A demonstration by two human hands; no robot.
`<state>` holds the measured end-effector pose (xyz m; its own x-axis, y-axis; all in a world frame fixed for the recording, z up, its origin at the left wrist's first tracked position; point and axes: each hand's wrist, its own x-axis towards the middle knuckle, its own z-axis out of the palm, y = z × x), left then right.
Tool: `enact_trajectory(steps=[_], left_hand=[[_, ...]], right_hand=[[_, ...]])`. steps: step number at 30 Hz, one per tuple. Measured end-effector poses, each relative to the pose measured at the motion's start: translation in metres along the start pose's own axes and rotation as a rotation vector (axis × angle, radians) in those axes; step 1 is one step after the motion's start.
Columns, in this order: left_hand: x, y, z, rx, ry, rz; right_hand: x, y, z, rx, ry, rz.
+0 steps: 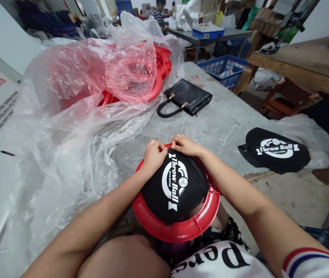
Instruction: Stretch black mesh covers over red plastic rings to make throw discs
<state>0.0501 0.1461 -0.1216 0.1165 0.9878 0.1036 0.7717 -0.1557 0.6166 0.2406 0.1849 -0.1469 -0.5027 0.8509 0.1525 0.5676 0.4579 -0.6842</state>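
Observation:
A red plastic ring [178, 228] rests at my lap against the table edge, tilted towards me. Over its opening lies a black mesh fabric piece [152, 197] printed "Throw Ball" in white. My left hand [154, 154] pinches the fabric's edge at the ring's far rim, fingers curled together. Close beside it on the right, my right hand [185, 146] also pinches the edge at that rim. Near the ring's lower side the fabric falls short of the rim, and a gap shows there. The fingertips hide the exact spot being gripped.
Red rings in clear plastic bags [129, 73] are piled at the left. A black handbag [188, 96] lies on the grey table [219, 127]. More printed black fabric [274, 150] sits at the right edge on plastic. Blue crates [225, 69] and a co-worker [159, 15] are farther back.

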Motion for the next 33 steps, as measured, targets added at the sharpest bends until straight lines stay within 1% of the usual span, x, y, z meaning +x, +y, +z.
enact_trajectory(steps=[9,20,26,31,33], left_hand=[[0.000,0.000,0.000,0.001,0.011,-0.006],[0.003,-0.002,0.006,0.086,0.008,0.022],[0.003,0.003,0.003,0.073,-0.017,-0.027],[0.008,-0.002,0.004,0.030,-0.061,-0.016],[0.012,-0.005,0.005,0.015,-0.049,0.007]], right_hand=[[0.001,0.000,0.001,-0.023,0.006,0.006],[0.003,0.001,0.004,-0.024,0.028,0.021],[0.001,0.001,0.004,0.000,0.039,0.011],[0.004,0.001,0.000,0.084,0.044,0.068],[0.006,-0.001,-0.003,0.118,0.063,0.105]])
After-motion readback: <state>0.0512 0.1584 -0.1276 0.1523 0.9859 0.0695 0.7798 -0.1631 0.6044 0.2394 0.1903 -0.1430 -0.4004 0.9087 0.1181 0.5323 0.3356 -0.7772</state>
